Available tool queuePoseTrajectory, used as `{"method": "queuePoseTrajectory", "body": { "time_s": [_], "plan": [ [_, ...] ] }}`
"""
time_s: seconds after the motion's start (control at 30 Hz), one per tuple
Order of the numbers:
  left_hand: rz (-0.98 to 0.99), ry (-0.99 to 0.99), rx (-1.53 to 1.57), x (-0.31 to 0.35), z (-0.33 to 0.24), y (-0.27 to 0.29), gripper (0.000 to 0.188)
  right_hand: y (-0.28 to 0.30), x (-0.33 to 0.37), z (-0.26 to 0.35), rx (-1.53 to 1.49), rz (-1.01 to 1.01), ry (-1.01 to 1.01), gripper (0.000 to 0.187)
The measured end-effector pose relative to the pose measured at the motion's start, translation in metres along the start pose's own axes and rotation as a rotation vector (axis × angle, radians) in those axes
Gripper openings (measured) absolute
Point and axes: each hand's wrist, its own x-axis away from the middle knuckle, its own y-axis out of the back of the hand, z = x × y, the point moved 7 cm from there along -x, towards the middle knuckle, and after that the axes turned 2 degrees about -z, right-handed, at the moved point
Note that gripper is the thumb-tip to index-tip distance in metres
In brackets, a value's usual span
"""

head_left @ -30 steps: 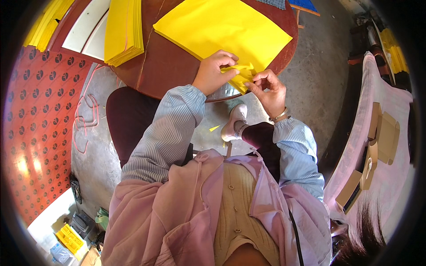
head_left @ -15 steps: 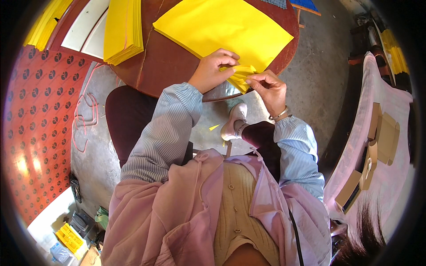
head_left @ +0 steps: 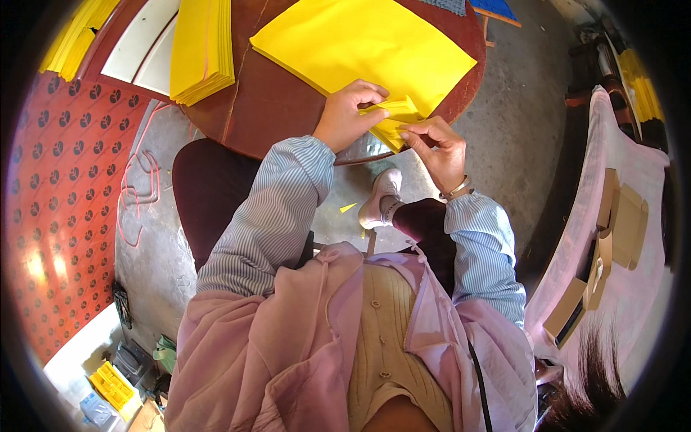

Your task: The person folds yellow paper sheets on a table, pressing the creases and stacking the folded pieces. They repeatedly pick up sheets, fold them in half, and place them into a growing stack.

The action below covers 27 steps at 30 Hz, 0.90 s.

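Note:
Over the near edge of the round brown table (head_left: pixel 245 115), both hands are closed on a small folded yellow paper (head_left: pixel 398 111). My left hand (head_left: pixel 350 114) pinches its left side between thumb and fingers. At the lower right end, the thumb and fingers of my right hand (head_left: pixel 440 146) grip its edge. Several folded layers show between the hands; the rest is partly covered by my fingers. Just beyond lies a thick stack of large yellow sheets (head_left: pixel 367 47), set at an angle on the table.
A tall bundle of folded yellow paper (head_left: pixel 201 54) stands at the table's left. Below the table are my white shoe (head_left: pixel 381 198) and a yellow scrap (head_left: pixel 348 207) on the floor. Opened cardboard boxes (head_left: pixel 628 225) lie on a pink-covered surface (head_left: pixel 637 288) at right.
The folds of the yellow paper between my hands have shifted, and their upper edge now spreads wider to the right. Both hands keep their grip and have moved only slightly.

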Motion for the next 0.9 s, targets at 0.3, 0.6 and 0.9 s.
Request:
{"method": "queuePoseTrajectory", "body": {
  "time_s": [0.3, 0.6, 0.9],
  "plan": [
    [0.051, -0.011, 0.003, 0.001, -0.003, 0.003, 0.018, -0.003, -0.002, -0.01, -0.145, 0.002, -0.077, 0.01],
    [0.076, -0.158, -0.103, 0.004, -0.018, 0.002, 0.02, -0.005, -0.003, -0.013, -0.207, -0.039, -0.062, 0.011],
    [-0.001, -0.05, -0.013, 0.001, 0.0, 0.0, 0.018, 0.0, 0.0, 0.005, 0.079, 0.016, -0.014, 0.015]
  ]
}}
